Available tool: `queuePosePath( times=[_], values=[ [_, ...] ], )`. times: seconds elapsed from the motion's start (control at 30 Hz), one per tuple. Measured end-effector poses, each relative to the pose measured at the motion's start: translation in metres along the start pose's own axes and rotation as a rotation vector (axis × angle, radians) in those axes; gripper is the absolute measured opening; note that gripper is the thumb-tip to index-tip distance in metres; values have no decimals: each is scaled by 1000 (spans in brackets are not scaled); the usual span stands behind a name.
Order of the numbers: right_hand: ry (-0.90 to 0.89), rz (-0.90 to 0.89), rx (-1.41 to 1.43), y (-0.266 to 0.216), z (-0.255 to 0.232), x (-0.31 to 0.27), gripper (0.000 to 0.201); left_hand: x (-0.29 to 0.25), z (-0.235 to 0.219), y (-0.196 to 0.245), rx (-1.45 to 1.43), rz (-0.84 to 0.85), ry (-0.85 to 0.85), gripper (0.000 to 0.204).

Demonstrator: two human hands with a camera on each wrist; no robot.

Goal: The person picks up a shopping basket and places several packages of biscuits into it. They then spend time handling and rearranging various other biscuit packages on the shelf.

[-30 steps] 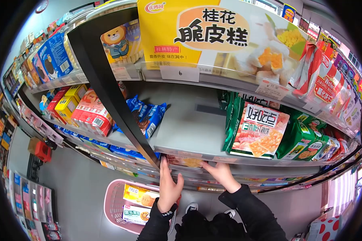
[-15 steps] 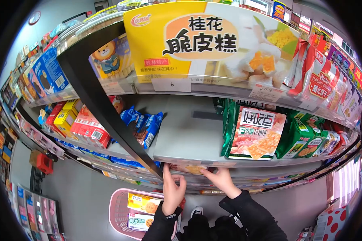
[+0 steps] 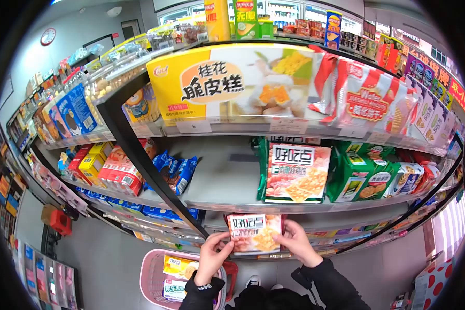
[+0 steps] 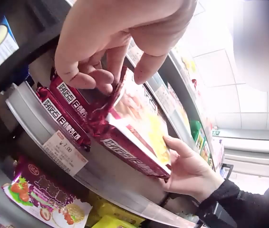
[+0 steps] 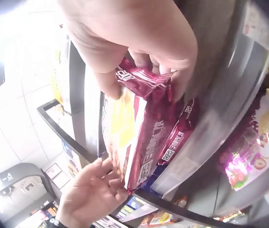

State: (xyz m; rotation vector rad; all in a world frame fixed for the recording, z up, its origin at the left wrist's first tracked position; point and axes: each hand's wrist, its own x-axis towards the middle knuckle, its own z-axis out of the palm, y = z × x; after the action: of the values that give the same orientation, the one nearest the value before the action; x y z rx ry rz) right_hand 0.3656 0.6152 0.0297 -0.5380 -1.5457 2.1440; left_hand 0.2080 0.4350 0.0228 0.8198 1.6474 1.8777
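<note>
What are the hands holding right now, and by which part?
Both hold one red biscuit pack: left hand pinches its left edge, right hand its right edge.

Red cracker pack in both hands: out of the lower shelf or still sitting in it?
Out. The red cracker pack is held upright in front of the shelf edge, left hand and right hand pinching its sides.
</note>
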Motion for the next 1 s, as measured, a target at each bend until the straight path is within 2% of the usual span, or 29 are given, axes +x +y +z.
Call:
queuePosePath(
  times=[0.03,0.07,0.1,0.23,0.3,0.37,0.4,0.47,0.57,0.63,0.67,0.7,0.77,0.83,0.9,1.0],
  values=[
    [-24,54,31,-4,-3,-9,39,-7,4,4,41,18,-38,25],
    [2,164,55,-14,-6,-25,40,-18,9,2,-56,-8,-60,22],
    [-44,185,91,-4,-17,-35,41,-30,15,5,-119,-110,-118,26],
    [-136,235,62,15,-48,-73,43,-77,50,-8,-375,-331,-113,32],
    [-118,269,73,11,-56,-91,43,-95,68,-14,-321,-323,-50,33],
    [-92,327,54,7,-62,-105,36,-109,78,-6,-206,-467,-100,45],
    [-92,328,34,4,-65,-110,37,-113,82,-10,-197,-465,-95,45],
    [-108,281,74,1,-69,-119,40,-122,89,-21,-329,-317,36,34],
    [-144,230,97,-3,-71,-129,51,-131,99,6,-382,-311,103,35],
    [-42,-62,-125,-13,-63,-136,59,-135,100,17,-420,-277,125,36],
    [-8,-228,-364,-17,-62,-137,58,-137,98,21,-404,-250,145,36],
    [-19,-234,-362,-24,-61,-139,58,-139,96,25,-387,-224,163,37],
    [-129,-605,-785,-43,-56,-141,54,-141,94,36,-402,-161,202,37],
    [-176,-612,-745,-57,-48,-142,51,-140,90,49,-442,-132,209,35],
    [-277,-723,-797,-76,-39,-141,56,-134,82,53,-398,-112,250,33],
    [-287,-771,-887,-81,-32,-132,56,-123,77,73,-319,-58,230,26]
  ],
)
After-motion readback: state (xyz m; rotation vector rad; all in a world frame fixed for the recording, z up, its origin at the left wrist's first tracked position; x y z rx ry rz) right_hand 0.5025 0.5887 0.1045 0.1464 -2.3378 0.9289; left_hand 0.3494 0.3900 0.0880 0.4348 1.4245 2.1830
